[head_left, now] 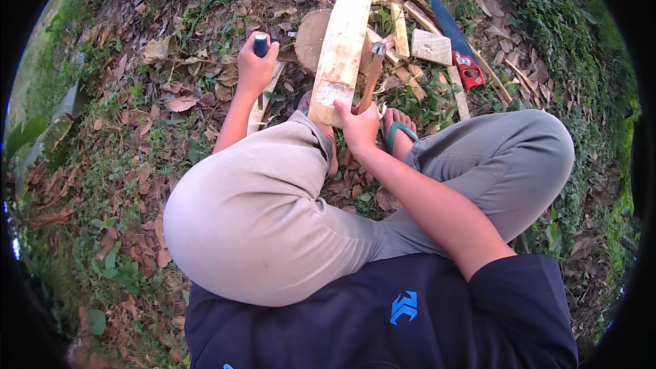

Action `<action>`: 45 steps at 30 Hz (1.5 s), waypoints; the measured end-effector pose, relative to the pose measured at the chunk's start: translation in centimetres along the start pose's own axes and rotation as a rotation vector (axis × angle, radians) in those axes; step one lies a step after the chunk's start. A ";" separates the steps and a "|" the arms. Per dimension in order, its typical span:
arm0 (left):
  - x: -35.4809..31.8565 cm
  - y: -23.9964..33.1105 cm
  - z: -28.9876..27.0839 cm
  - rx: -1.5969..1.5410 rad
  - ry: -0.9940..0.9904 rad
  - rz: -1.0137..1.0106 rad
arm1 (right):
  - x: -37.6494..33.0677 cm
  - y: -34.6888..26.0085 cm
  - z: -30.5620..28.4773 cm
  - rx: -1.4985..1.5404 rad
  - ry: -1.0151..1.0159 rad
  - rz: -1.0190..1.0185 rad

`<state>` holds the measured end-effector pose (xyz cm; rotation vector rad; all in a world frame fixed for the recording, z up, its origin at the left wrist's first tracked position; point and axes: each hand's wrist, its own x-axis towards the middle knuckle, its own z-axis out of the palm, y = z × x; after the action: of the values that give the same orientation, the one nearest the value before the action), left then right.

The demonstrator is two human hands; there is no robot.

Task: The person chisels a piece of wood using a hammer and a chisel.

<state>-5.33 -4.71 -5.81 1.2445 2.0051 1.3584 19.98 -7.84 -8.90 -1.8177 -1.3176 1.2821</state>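
My left hand is closed round the dark blue handle of a chisel, held upright left of the board. A narrow metal blade shows below the fist. My right hand has its thumb on the near end of a long pale wooden board, its fingers also round the handle of a hammer. The hammer's head points away from me, beside the board's right edge. The board slopes over a round log stump. Near its lower end, a patch of the board's surface looks paler and roughened.
A handsaw with a blue blade and red handle lies at the far right. Next to it are a square wood block and several wood strips. Another strip lies under my left hand. Dry leaves and grass cover the ground. My sandalled foot is close by.
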 end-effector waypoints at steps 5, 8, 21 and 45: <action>2.3 2.1 0.0 -0.019 0.058 0.127 | -0.2 0.2 -0.2 -0.037 -0.043 0.002; 3.0 4.7 0.8 -0.336 -0.033 0.029 | -0.3 -0.8 -1.4 -0.026 -0.026 0.060; 0.8 10.1 3.3 -0.843 -0.115 0.110 | -1.5 -22.4 -17.6 0.174 -0.370 0.423; 0.2 10.3 5.9 -1.117 -0.330 0.077 | 18.0 -27.9 -10.6 -0.500 -0.730 -0.211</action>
<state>3.45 -0.18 0.77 0.8838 0.7124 1.7501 19.64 20.09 11.91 -1.4691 -2.3258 1.6787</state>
